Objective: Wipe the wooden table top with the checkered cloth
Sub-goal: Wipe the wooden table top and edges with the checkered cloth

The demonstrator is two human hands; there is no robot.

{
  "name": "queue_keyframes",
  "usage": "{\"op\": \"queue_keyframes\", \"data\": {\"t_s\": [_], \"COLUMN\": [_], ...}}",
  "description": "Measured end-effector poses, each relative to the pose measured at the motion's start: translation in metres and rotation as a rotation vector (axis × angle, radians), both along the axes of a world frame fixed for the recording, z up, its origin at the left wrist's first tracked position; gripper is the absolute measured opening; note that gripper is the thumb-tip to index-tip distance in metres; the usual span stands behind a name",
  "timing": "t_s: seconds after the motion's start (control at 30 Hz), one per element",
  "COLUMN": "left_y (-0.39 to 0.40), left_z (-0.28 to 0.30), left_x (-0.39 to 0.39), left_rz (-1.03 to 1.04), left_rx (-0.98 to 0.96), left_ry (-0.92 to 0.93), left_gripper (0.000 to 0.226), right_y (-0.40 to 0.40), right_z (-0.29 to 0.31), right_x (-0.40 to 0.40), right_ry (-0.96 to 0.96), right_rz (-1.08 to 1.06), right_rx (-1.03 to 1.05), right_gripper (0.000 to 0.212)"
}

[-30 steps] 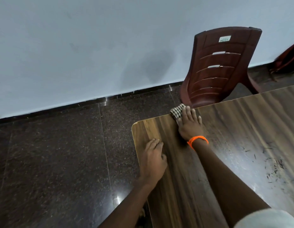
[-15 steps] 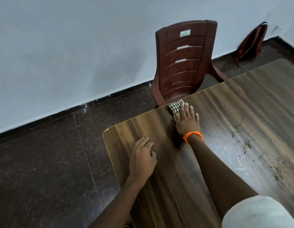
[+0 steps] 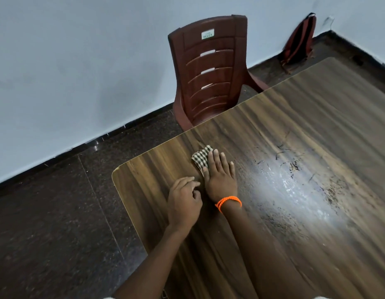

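Note:
A small folded black-and-white checkered cloth lies on the wooden table top near its far left corner. My right hand, with an orange band at the wrist, presses flat on the cloth, fingers spread over its near right part. My left hand rests on the table just left of the right hand, fingers loosely curled, holding nothing. Dark scribble marks and a shiny glare patch cover the table to the right of the hands.
A dark red plastic chair stands against the table's far edge, its back to the pale wall. A reddish bag leans on the wall at the far right. Dark speckled floor tiles lie left of the table.
My right hand has drawn the cloth back from the far edge toward me. My left hand now sits close beside the right. The view has swung right, showing more table.

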State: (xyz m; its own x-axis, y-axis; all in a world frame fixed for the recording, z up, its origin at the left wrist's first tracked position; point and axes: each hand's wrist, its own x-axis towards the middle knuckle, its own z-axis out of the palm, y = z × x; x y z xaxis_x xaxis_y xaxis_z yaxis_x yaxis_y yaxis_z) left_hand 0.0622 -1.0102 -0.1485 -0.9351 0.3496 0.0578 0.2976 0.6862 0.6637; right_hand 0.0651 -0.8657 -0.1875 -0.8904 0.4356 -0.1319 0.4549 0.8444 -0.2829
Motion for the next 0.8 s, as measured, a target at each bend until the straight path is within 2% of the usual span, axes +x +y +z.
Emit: {"op": "queue_keyframes", "data": {"t_s": [0.23, 0.4, 0.47, 0.57, 0.67, 0.8], "left_y": [0.014, 0.022, 0.019, 0.015, 0.016, 0.02], "left_z": [0.017, 0.02, 0.017, 0.011, 0.01, 0.014], "left_x": [0.026, 0.058, 0.07, 0.082, 0.086, 0.082], "left_rz": [-0.004, -0.185, -0.268, -0.264, -0.153, -0.023], "left_rx": [0.033, -0.1, -0.154, -0.168, -0.153, -0.12], "left_ry": [-0.049, -0.168, -0.181, -0.179, -0.249, -0.438], "left_gripper": [0.025, 0.026, 0.033, 0.049, 0.055, 0.065], "right_y": [-0.027, -0.02, -0.017, -0.02, -0.027, -0.027], "right_z": [0.002, 0.013, 0.018, 0.029, 0.039, 0.045], "right_x": [0.126, 0.19, 0.198, 0.193, 0.181, 0.175], "right_ry": [-0.023, -0.042, 0.048, 0.188, 0.116, -0.018], "right_rz": [0.132, 0.154, 0.071, -0.214, -0.354, -0.394], "right_rx": [0.022, -0.084, -0.153, -0.191, -0.192, -0.184], "right_gripper": [0.059, 0.058, 0.056, 0.049, 0.048, 0.051]}}
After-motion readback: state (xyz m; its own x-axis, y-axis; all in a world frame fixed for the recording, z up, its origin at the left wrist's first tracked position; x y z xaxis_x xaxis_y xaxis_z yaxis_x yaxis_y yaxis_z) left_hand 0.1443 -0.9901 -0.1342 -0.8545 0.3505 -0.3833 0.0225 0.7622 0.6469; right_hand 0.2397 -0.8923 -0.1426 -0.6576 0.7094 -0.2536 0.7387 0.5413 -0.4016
